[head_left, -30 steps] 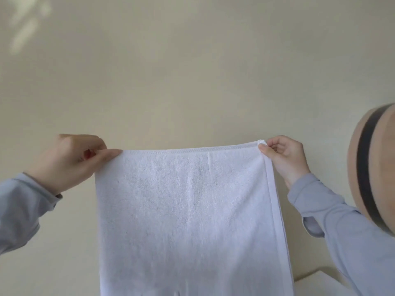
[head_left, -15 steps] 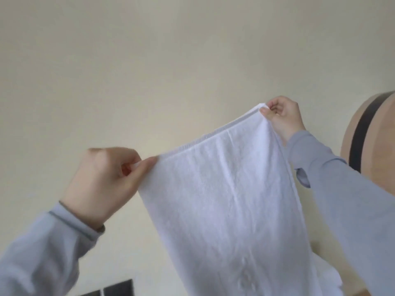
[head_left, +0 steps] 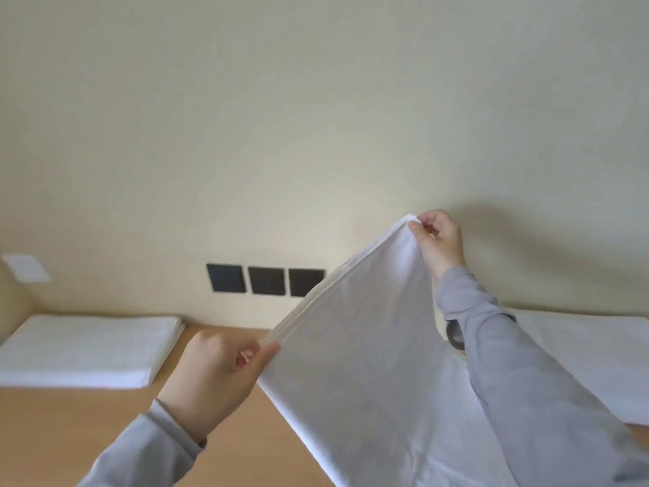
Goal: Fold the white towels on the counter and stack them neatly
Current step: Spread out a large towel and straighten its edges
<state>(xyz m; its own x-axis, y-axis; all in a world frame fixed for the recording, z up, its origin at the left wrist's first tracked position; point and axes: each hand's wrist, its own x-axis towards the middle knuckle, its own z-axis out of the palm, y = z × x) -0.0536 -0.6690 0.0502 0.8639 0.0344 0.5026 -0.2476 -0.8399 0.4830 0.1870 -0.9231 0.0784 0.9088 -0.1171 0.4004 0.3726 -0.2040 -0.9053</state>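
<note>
White towel (head_left: 365, 374) held up over the wooden counter (head_left: 63, 437), its top edge slanting from the left hand (head_left: 217, 377), low and near, up to the right hand (head_left: 439, 240), higher and closer to the wall (head_left: 316, 117). Each hand pinches one top corner between thumb and curled fingers; the edge shows several layers, and the cloth hangs down out of view at the bottom. A stack of folded towels (head_left: 84, 346) lies on the counter at far left, more white cloth (head_left: 583, 356) lies spread at right behind the right sleeve (head_left: 519, 381), and three black wall plates (head_left: 265, 280) sit low on the wall.
</note>
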